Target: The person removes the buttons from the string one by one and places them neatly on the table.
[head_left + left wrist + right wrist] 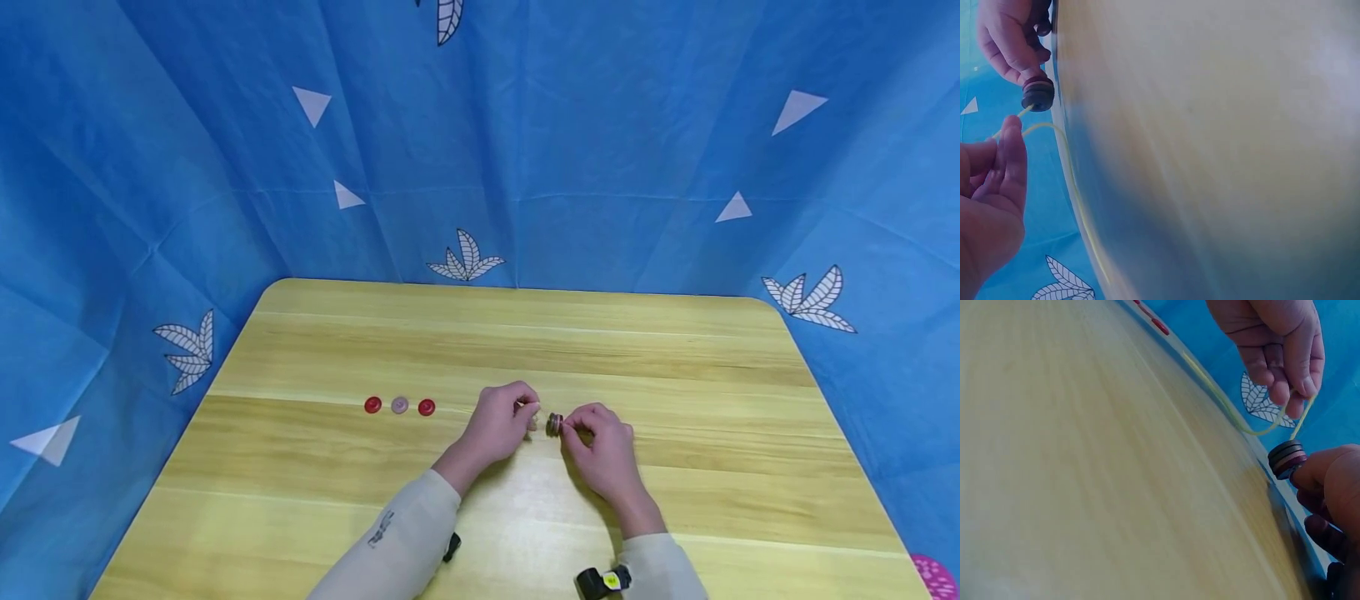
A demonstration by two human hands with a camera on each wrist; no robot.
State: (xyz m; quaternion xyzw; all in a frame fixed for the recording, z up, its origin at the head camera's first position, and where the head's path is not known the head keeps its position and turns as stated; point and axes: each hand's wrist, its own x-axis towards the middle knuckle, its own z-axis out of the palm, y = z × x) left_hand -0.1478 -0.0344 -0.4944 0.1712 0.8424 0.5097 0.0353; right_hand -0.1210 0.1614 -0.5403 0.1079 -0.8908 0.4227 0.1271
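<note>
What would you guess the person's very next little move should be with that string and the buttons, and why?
Probably the left hand should draw the yellowish string on through the small stack of buttons pinched by the right hand. The string already meets the stack and loops slack beside it. Three more buttons lie in a row on the table, apparently not threaded.

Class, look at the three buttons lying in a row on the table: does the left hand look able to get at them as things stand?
Probably yes. The three buttons lie beside the left hand with bare table between, but it pinches a cord.
</note>
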